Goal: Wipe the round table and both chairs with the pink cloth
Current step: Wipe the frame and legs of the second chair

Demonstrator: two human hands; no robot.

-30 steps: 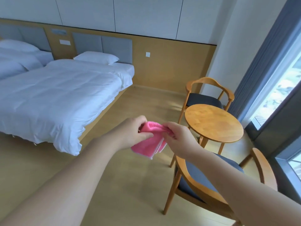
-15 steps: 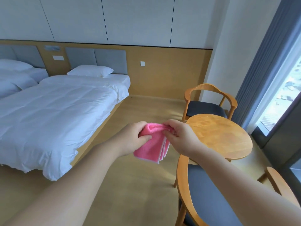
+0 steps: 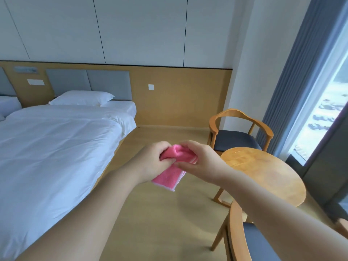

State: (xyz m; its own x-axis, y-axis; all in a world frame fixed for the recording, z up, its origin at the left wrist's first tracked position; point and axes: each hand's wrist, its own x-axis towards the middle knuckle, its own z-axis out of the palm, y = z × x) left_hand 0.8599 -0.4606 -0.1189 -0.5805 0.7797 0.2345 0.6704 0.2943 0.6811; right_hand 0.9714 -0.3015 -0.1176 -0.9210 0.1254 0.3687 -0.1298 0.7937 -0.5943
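Observation:
A folded pink cloth [image 3: 170, 175] hangs in the air at the middle of the view, above the floor. My left hand [image 3: 150, 161] and my right hand [image 3: 201, 159] both pinch its top edge, fingers touching. To the right of my hands stands the round wooden table [image 3: 267, 172], bare on top. One wooden chair with a dark seat [image 3: 237, 140] stands behind the table by the wall. A second chair [image 3: 235, 234] is close at the lower right, partly hidden by my right forearm.
A bed with white bedding [image 3: 52, 144] fills the left side. Grey curtains [image 3: 293, 76] and a tall window [image 3: 327, 110] run along the right. Between the bed and the table lies open wooden floor [image 3: 169, 223].
The view has tilted up and drawn nearer to the table and chairs. My hands have come closer together on the cloth, which is now more bunched at the top.

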